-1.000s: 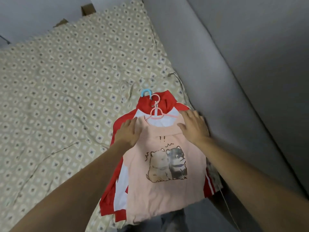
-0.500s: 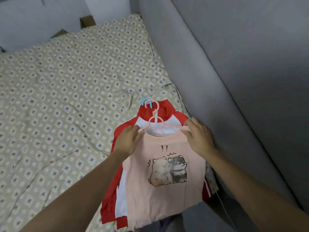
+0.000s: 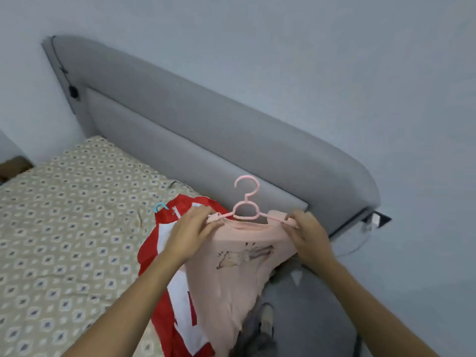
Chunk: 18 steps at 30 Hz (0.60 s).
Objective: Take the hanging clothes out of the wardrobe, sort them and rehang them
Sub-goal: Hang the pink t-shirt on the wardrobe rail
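Note:
A pink t-shirt (image 3: pixel 231 274) with a cartoon print hangs on a pink hanger (image 3: pixel 246 202), lifted off the bed. My left hand (image 3: pixel 192 231) pinches the hanger's left shoulder end and the shirt there. My right hand (image 3: pixel 309 237) grips the right shoulder end. Under and left of the shirt lies a red and white jacket (image 3: pixel 177 287) on the bed, with the hook of its blue hanger (image 3: pixel 160 207) sticking out at the collar.
The bed (image 3: pixel 64 240) with a beige patterned sheet fills the left. A grey padded headboard (image 3: pixel 206 140) runs behind the clothes against a pale wall. A wall socket (image 3: pixel 378 219) with a cable sits right of the headboard. Grey trousers show below.
Both hands have lifted the pink shirt by its hanger up off the red jacket. The view has tilted up, so the headboard and wall now show.

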Motion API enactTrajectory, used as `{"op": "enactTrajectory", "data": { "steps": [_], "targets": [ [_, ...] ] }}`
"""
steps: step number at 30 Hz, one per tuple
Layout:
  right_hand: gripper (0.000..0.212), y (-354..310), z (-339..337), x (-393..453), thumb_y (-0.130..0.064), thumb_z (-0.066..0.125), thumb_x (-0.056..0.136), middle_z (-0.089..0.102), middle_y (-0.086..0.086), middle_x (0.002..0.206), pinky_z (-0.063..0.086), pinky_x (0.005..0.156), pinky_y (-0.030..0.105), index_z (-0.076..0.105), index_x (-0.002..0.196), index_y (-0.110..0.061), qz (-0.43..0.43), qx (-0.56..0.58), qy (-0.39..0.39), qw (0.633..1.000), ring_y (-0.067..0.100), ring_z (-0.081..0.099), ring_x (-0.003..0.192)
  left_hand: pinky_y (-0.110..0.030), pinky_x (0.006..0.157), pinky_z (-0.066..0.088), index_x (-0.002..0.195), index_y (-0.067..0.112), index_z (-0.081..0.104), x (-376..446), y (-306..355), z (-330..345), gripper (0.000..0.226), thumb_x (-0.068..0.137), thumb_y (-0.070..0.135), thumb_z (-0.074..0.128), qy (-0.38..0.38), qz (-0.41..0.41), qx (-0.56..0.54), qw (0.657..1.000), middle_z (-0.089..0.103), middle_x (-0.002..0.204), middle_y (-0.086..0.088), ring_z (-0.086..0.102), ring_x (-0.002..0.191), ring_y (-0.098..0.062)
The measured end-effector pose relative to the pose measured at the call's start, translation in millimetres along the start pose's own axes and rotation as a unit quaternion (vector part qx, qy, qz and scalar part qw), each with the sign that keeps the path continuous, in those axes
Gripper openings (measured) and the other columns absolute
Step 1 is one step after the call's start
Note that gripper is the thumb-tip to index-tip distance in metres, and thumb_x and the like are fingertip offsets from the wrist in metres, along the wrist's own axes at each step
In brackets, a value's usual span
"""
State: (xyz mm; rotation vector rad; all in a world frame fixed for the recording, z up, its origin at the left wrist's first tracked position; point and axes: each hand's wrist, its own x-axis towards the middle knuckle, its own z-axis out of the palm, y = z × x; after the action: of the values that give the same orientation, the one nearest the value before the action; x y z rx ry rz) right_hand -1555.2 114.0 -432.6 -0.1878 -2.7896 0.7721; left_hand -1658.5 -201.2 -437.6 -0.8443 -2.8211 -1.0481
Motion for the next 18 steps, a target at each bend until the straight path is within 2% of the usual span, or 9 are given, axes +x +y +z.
{"op": "enactTrajectory", "data": {
  "steps": [2, 5, 9, 11, 14, 18],
  "targets": [
    [0.017, -1, -42, -53, -0.039, 0.057, 0.097, 0.056, -0.009, 0.09, 0.038, 0.071, 0.034, 0.062, 0.098, -0.022, 0.016, 0.007, 0.041, 0.999, 0.019, 0.052, 0.089, -0.033, 0.068, 0.037, 0.091, 0.028, 0.055, -5, 43, -5, 0.027, 0.103, 0.052, 0.055, -0.022, 0.066, 0.0, 0.998, 0.053, 0.086, 0.012, 0.047, 0.085, -0.011],
    [0.017, -7, -105, -130, -0.041, 0.059, 0.094, 0.055, -0.011, 0.093, 0.042, 0.074, 0.034, 0.061, 0.097, -0.024, 0.06, 0.004, 0.095, 0.994, 0.015, 0.053, 0.09, -0.035, 0.066, 0.041, 0.086, 0.026, 0.051, -11, 111, -5, 0.035, 0.103, 0.057, 0.052, -0.052, 0.148, -0.011, 0.988, 0.051, 0.082, 0.01, 0.048, 0.082, -0.011],
    [0.023, -4, -187, -241, -0.05, 0.058, 0.092, 0.062, -0.014, 0.098, 0.047, 0.079, 0.033, 0.063, 0.099, -0.028, 0.129, 0.008, 0.148, 0.981, 0.011, 0.059, 0.092, -0.04, 0.067, 0.047, 0.086, 0.024, 0.055, -22, 209, 17, 0.047, 0.098, 0.069, 0.045, -0.102, 0.244, -0.018, 0.964, 0.057, 0.079, 0.008, 0.053, 0.077, -0.009],
    [0.025, -3, -219, -298, -0.052, 0.055, 0.094, 0.063, -0.014, 0.095, 0.048, 0.079, 0.035, 0.063, 0.095, -0.028, 0.155, -0.005, 0.177, 0.972, 0.01, 0.06, 0.089, -0.04, 0.063, 0.045, 0.081, 0.023, 0.05, -34, 264, 31, 0.049, 0.095, 0.069, 0.046, -0.119, 0.294, -0.035, 0.948, 0.055, 0.071, 0.007, 0.052, 0.071, -0.009],
    [0.024, -5, -260, -393, -0.047, 0.057, 0.097, 0.063, -0.012, 0.087, 0.049, 0.076, 0.036, 0.062, 0.088, -0.025, 0.197, -0.016, 0.23, 0.953, 0.01, 0.06, 0.083, -0.039, 0.062, 0.044, 0.079, 0.027, 0.043, -68, 345, 56, 0.044, 0.096, 0.067, 0.049, -0.149, 0.371, -0.058, 0.915, 0.052, 0.07, 0.009, 0.051, 0.07, -0.007],
    [0.019, -11, -303, -527, -0.035, 0.064, 0.1, 0.06, -0.012, 0.084, 0.047, 0.073, 0.032, 0.06, 0.085, -0.025, 0.259, -0.048, 0.29, 0.92, 0.01, 0.059, 0.08, -0.031, 0.058, 0.04, 0.083, 0.032, 0.048, -136, 446, 99, 0.039, 0.097, 0.068, 0.049, -0.187, 0.454, -0.079, 0.868, 0.053, 0.069, 0.013, 0.052, 0.07, -0.002]
  ]
}}
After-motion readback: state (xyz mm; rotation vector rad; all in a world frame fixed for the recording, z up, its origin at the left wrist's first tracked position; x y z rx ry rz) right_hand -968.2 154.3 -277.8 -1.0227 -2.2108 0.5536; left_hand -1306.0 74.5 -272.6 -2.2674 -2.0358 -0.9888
